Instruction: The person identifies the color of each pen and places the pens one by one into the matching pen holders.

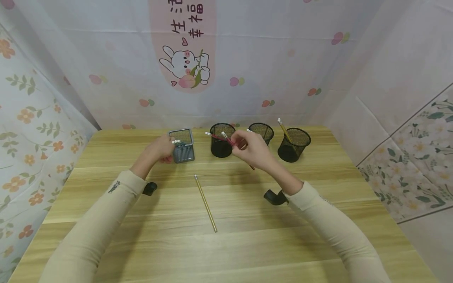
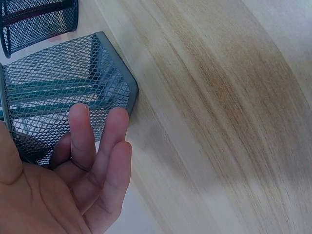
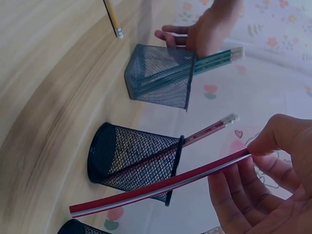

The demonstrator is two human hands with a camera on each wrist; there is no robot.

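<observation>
My right hand pinches a red pencil between thumb and fingers. The pencil slants downward, its white eraser end up, in front of a round black mesh pencil cup that holds another red pencil. At the left, my left hand holds the side of a grey square mesh pencil holder near its rim, its outer fingers loosely bent. Several green pencils with white erasers lean inside that holder. A yellow pencil lies on the table between my forearms.
Right of the middle stand two more round black mesh cups; the far right cup holds a yellow pencil. The other cup is partly behind my right hand. Black curved pieces show by both wrists. A patterned curtain hangs behind the table.
</observation>
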